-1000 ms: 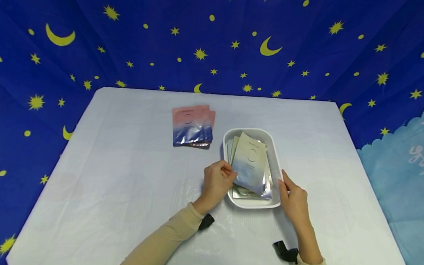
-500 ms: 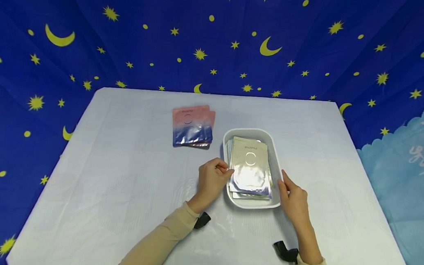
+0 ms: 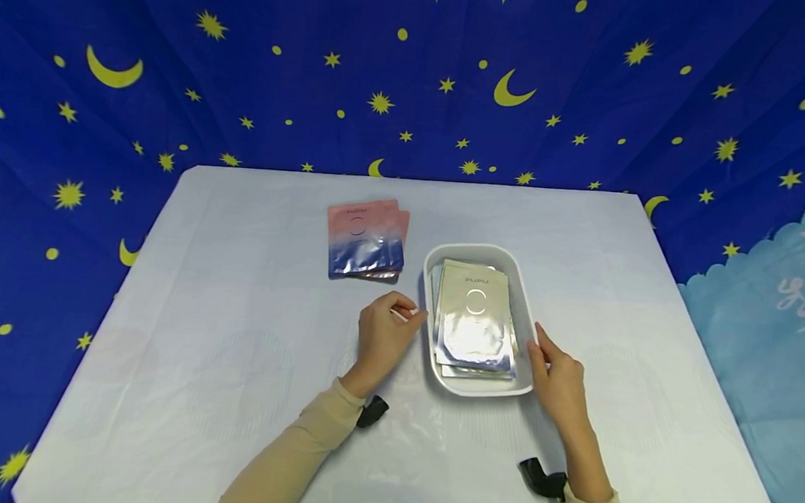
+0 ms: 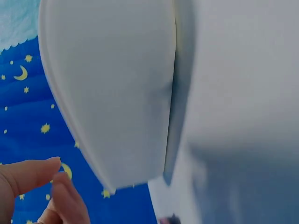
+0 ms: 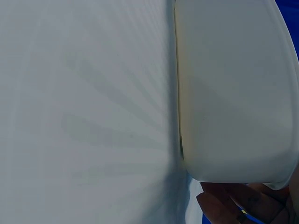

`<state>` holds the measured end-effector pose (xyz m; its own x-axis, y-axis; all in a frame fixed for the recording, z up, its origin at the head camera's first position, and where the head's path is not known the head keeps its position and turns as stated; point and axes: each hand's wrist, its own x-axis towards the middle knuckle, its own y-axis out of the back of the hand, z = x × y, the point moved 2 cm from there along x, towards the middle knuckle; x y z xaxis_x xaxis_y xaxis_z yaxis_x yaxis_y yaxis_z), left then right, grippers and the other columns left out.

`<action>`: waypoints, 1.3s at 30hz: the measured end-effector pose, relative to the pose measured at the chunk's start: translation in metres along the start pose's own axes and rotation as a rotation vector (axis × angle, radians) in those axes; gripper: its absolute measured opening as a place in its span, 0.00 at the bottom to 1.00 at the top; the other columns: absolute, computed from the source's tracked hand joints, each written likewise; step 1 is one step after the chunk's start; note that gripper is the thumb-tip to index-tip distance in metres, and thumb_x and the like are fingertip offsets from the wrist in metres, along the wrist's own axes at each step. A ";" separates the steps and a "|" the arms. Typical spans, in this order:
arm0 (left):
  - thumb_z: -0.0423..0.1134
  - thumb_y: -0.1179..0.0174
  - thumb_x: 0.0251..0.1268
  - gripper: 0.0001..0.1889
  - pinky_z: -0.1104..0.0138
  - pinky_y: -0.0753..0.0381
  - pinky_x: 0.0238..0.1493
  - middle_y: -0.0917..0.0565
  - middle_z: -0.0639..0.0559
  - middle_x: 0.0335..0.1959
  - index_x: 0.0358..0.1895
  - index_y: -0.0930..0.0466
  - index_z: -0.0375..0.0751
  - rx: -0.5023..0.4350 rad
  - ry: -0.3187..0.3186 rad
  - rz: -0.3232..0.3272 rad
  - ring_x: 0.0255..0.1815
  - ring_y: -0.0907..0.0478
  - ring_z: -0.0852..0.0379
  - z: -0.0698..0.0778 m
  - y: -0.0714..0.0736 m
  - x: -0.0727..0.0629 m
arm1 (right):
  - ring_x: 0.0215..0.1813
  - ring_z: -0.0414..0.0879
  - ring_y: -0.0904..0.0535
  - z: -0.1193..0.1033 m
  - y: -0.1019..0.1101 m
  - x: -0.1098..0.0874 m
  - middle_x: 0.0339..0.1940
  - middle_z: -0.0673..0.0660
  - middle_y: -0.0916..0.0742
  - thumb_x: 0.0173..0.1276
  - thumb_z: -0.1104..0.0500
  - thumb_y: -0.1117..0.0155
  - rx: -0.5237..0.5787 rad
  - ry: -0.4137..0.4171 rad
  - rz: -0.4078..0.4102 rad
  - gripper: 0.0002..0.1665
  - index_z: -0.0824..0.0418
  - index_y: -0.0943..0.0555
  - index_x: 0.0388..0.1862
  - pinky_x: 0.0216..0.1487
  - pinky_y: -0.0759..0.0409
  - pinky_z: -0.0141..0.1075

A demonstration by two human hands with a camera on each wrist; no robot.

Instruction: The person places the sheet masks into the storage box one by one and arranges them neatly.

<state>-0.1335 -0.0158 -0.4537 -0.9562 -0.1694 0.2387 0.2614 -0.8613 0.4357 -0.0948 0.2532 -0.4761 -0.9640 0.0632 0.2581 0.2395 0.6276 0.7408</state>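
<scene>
A white plastic basin (image 3: 475,387) holds a stack of flat foil sheet-mask packets. The top packet (image 3: 475,311) is cream, shiny silver-blue toward its lower end, and lies flat. Just left of the basin hovers my left hand (image 3: 384,336), fingers loosely bent with nothing between them; the left wrist view shows the thumb and index fingertip close together beside the basin's outer wall (image 4: 112,93). My right hand (image 3: 558,379) grips the basin's right rim. In the right wrist view, its fingers (image 5: 233,200) are at the end of the basin wall (image 5: 233,102), partly hidden.
A small pile of pink-and-blue mask packets (image 3: 366,239) lies on the white-covered table (image 3: 232,286), behind and left of the basin. A blue curtain (image 3: 303,65) with stars and moons hangs beyond the table's far edge. Black wrist mounts (image 3: 542,478) sit below both hands.
My left hand has let go of the cream packet, which dropped flat onto the stack. That hand then drew back left, out past the basin rim. The right hand stayed put.
</scene>
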 end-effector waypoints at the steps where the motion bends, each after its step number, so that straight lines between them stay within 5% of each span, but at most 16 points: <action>1: 0.36 0.27 0.49 0.08 0.67 0.23 0.27 0.15 0.47 0.22 0.29 0.16 0.37 0.008 0.005 0.008 0.20 0.20 0.55 -0.001 0.003 0.002 | 0.29 0.59 0.16 0.000 0.000 0.000 0.40 0.75 0.14 0.72 0.64 0.42 0.000 0.000 0.001 0.22 0.71 0.25 0.62 0.22 0.23 0.39; 10: 0.38 0.27 0.51 0.17 0.51 0.22 0.40 0.16 0.38 0.34 0.43 0.17 0.33 0.106 0.051 0.131 0.30 0.16 0.44 -0.015 0.045 0.038 | 0.29 0.59 0.16 0.000 0.000 0.000 0.39 0.75 0.14 0.71 0.64 0.42 0.001 -0.002 0.005 0.22 0.71 0.25 0.62 0.22 0.23 0.39; 18: 0.48 0.32 0.59 0.32 0.48 0.25 0.44 0.21 0.35 0.48 0.64 0.27 0.36 0.261 0.276 0.085 0.45 0.23 0.39 -0.040 0.081 0.080 | 0.29 0.58 0.16 0.001 0.000 -0.001 0.39 0.75 0.14 0.71 0.64 0.42 -0.006 -0.005 0.008 0.22 0.71 0.25 0.62 0.22 0.23 0.40; 25: 0.52 0.36 0.61 0.36 0.45 0.23 0.50 0.20 0.31 0.53 0.68 0.31 0.35 0.320 0.397 0.003 0.54 0.23 0.35 -0.068 0.085 0.097 | 0.28 0.59 0.16 0.001 0.000 -0.001 0.37 0.75 0.14 0.71 0.65 0.42 -0.004 -0.002 0.006 0.22 0.72 0.24 0.61 0.22 0.23 0.40; 33: 0.52 0.38 0.62 0.32 0.46 0.24 0.56 0.21 0.32 0.58 0.60 0.25 0.28 0.345 0.414 -0.062 0.59 0.25 0.33 -0.087 0.079 0.103 | 0.29 0.60 0.15 0.002 -0.001 -0.001 0.39 0.75 0.14 0.71 0.64 0.42 0.005 0.002 0.004 0.22 0.72 0.25 0.62 0.22 0.21 0.40; 39: 0.52 0.35 0.60 0.29 0.48 0.24 0.56 0.18 0.32 0.53 0.52 0.22 0.27 0.341 0.440 -0.074 0.54 0.22 0.35 -0.093 0.075 0.106 | 0.30 0.61 0.15 0.002 -0.001 -0.001 0.40 0.75 0.14 0.71 0.65 0.42 0.001 0.008 0.011 0.22 0.72 0.24 0.61 0.22 0.21 0.42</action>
<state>-0.2272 -0.1425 -0.4764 -0.9193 -0.3614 -0.1556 0.1498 -0.6870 0.7110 -0.0945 0.2545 -0.4783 -0.9603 0.0641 0.2714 0.2502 0.6278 0.7371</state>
